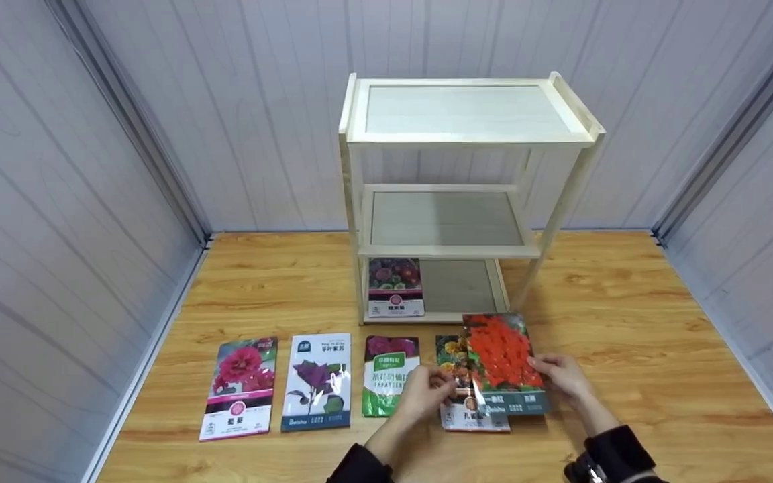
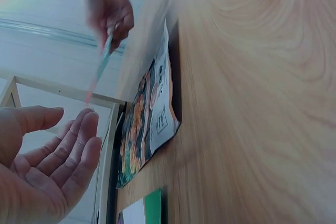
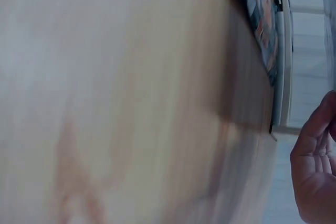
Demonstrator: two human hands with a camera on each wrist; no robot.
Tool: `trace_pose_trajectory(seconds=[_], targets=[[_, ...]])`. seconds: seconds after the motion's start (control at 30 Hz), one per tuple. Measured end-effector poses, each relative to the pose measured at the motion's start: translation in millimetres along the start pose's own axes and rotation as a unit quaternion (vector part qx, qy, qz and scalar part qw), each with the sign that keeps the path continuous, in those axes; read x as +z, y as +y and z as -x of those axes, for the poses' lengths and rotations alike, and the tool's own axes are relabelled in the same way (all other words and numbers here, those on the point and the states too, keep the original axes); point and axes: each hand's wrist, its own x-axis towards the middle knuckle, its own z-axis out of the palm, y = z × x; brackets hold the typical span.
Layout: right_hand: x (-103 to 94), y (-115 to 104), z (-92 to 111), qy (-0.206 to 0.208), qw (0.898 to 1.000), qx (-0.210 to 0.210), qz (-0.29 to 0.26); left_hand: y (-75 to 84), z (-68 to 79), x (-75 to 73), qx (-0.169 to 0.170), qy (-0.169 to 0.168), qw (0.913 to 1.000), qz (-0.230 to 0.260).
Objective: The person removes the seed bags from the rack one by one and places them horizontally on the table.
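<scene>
My right hand point(image 1: 564, 376) pinches the right edge of a seed packet with red flowers point(image 1: 502, 352). In the left wrist view that packet point(image 2: 102, 66) is seen edge-on, raised off the table. It overlaps a seed packet with orange and yellow flowers point(image 1: 453, 365), which lies on the table. My left hand point(image 1: 423, 392) hovers at the left of both, over the lower corner of a green and white packet point(image 1: 386, 379). Its fingers point(image 2: 79, 153) are loosely bent with nothing between them. In the right wrist view, my right hand point(image 3: 315, 163) is at the right edge, partly cut off.
A three-tier pale wooden shelf point(image 1: 470, 137) stands behind the packets. On its bottom tier lies a dark flower packet point(image 1: 395, 287) at the left. A white packet with a purple flower point(image 1: 317, 382) and a pink flower packet point(image 1: 239, 389) lie on the wooden table point(image 1: 661, 322) to the left.
</scene>
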Motion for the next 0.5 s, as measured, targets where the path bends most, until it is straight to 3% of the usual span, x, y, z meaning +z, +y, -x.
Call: trace_pose_trajectory(seconds=[0.17, 0.5], targets=[[-16.7, 6.0, 7.6, 0.012, 0.998, 0.01, 0.058, -2.9, 0.0, -5.9, 0.008, 0.021, 0.9995, -0.023], [-50.6, 17.0, 14.4, 0.014, 0.993, 0.006, 0.118, -6.6, 0.3, -16.6, 0.017, 0.042, 0.9986, -0.029]])
